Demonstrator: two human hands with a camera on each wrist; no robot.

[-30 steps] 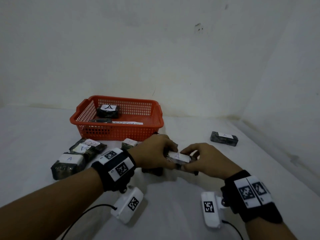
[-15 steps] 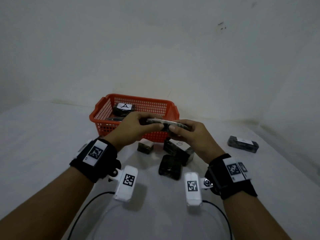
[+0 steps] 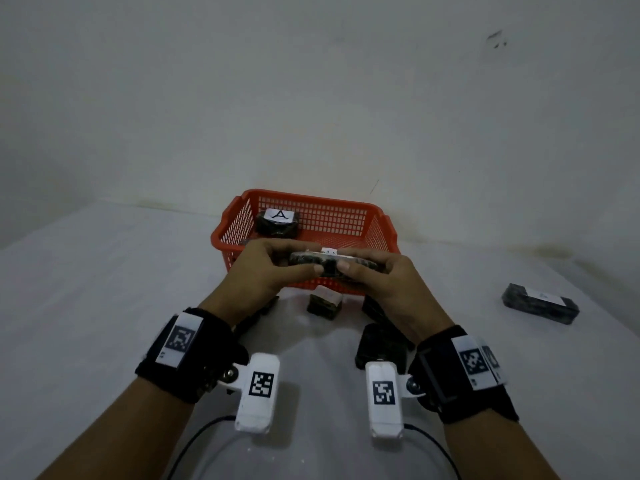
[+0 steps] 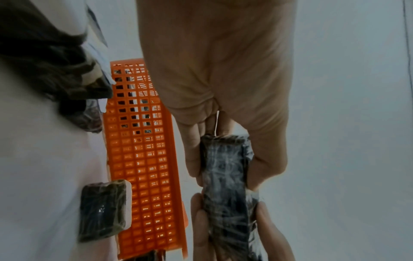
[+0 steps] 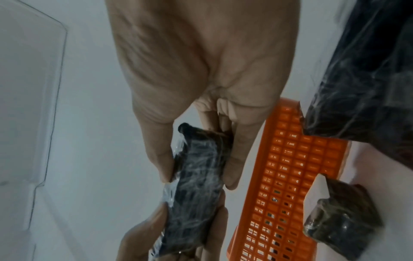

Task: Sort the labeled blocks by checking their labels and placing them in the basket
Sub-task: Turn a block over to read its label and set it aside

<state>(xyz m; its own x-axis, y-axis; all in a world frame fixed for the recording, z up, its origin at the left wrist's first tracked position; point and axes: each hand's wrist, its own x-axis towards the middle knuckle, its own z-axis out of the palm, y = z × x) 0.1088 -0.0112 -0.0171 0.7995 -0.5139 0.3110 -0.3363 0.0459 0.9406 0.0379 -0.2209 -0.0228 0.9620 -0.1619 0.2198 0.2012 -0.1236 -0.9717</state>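
Note:
Both hands hold one dark plastic-wrapped block (image 3: 330, 262) level in the air, just in front of the orange basket (image 3: 377, 230). My left hand (image 3: 273, 268) pinches its left end between thumb and fingers; my right hand (image 3: 377, 275) pinches the right end. The white label on its top shows only edge-on, so I cannot read it. The left wrist view shows the block (image 4: 225, 169) between thumb and fingers, and the right wrist view shows the block (image 5: 196, 167) gripped the same way. Inside the basket lies a block labeled A (image 3: 278, 221).
A small block (image 3: 324, 304) and a dark block (image 3: 381, 344) lie on the white table below my hands, others partly hidden. One labeled block (image 3: 540, 303) lies apart at the right. White walls close the back and right.
The block was picked up off the table by both hands and raised toward the basket. In the last half second the hands have held almost still.

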